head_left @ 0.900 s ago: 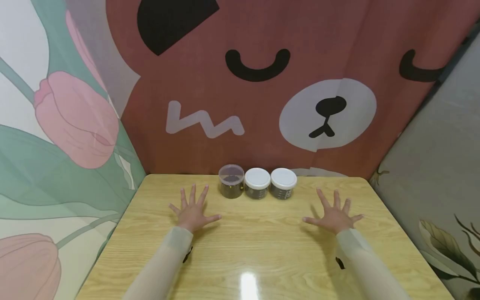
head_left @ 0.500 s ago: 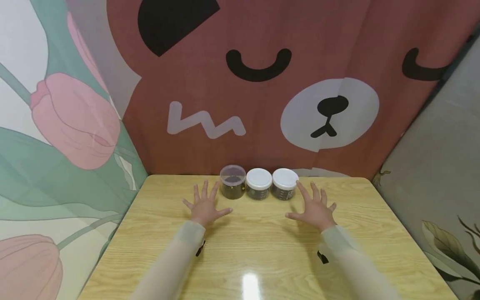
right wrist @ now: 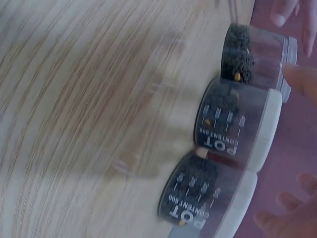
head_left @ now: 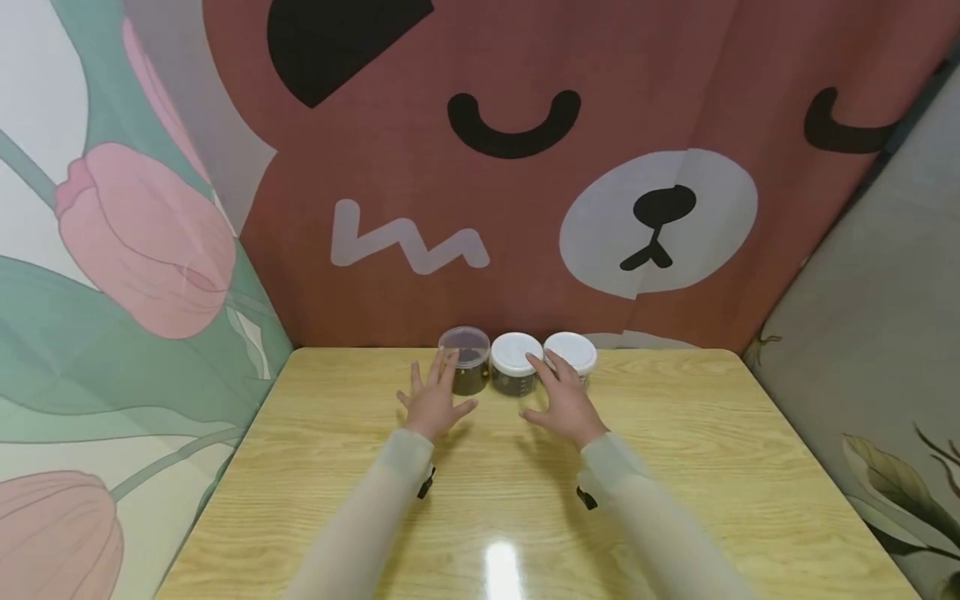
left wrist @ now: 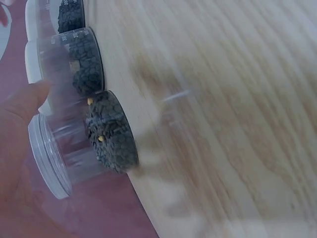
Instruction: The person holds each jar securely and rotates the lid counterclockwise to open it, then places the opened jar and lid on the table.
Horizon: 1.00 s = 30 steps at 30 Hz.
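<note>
Left hand (head_left: 432, 408) and right hand (head_left: 567, 408) moved inward to the jars (head_left: 514, 369), fingers apart: probably reaching, next calling for a careful grip.

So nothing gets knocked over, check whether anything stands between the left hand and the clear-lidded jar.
Nothing visible stands between the left hand and the clear-lidded jar; in the head view the hand overlaps the jar, though contact is unclear. The middle white-lidded jar stands close on the jar's right, not in between.

Pale-sleeved forearms (head_left: 360, 521) forward, left hand (head_left: 432, 407) and right hand (head_left: 569, 408) palms down, fingers apart, thumbs inward.
</note>
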Available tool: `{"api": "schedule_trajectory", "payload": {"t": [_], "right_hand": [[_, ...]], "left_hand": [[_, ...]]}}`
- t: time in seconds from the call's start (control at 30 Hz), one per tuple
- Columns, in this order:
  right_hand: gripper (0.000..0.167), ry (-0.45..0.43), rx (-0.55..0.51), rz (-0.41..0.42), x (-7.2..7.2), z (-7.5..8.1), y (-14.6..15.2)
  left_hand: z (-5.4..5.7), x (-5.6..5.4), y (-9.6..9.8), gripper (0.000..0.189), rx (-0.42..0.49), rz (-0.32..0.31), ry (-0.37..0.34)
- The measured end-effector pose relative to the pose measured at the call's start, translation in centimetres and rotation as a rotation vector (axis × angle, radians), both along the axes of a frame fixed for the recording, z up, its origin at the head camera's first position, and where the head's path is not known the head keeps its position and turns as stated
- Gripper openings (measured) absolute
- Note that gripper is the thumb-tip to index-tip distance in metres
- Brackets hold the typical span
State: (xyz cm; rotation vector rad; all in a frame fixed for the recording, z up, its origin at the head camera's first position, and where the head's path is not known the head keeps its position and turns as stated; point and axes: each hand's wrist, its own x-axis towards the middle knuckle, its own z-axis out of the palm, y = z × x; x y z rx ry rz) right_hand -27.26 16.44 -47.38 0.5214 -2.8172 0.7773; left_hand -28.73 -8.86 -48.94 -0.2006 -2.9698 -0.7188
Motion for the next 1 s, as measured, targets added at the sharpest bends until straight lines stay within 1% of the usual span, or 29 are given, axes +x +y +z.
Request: {"api": "schedule_trajectory", "payload": {"t": [0.1, 0.2, 0.33, 0.43, 0.5, 0.6, 0.73, 0.83, 0.93, 1.0], "right_hand": [[0.095, -0.013, -0.016, 0.001, -0.1, -0.1, -0.6], [0.093, -0.032, -0.041, 0.004, 0.0, -0.2, -0.9], [0.092, -0.049, -0.082, 0.025, -0.1, -0.5, -1.3], [0.091, -0.047, -0.123, 0.045, -0.2, -0.8, -1.7], [0.091, -0.060, -0.163, 0.055, -0.2, -1.0, -2.1], [0.091, -0.096, -0.229, 0.075, -0.2, -1.3, -2.8], [0.092, -0.148, -0.297, 0.094, -0.1, -1.8, -3.5], [0.093, -0.163, -0.326, 0.102, 0.0, -2.3, -3.8], [0.096, -0.175, -0.353, 0.102, 0.0, -2.7, -4.0], [0.098, -0.198, -0.380, 0.096, 0.1, -3.1, -4.1]], "left_hand": [[0.2, -0.3, 0.5, 0.091, 0.005, -0.016, -0.016], [0.1, -0.5, 0.9, 0.087, -0.015, -0.038, -0.041], [-0.2, -0.6, 0.8, 0.081, -0.014, -0.041, -0.035], [-0.3, -0.6, 0.6, 0.073, 0.032, -0.045, 0.003], [-0.4, -0.5, 0.4, 0.067, 0.054, -0.056, 0.042], [-0.5, -0.4, 0.2, 0.055, 0.063, -0.098, 0.121], [-0.7, 0.1, 0.0, 0.042, 0.046, -0.167, 0.225], [-0.7, 0.7, 0.0, 0.039, 0.044, -0.197, 0.239], [-0.6, 1.6, 0.0, 0.036, 0.053, -0.221, 0.233], [-0.5, 2.2, -0.1, 0.034, 0.064, -0.235, 0.226]]}}
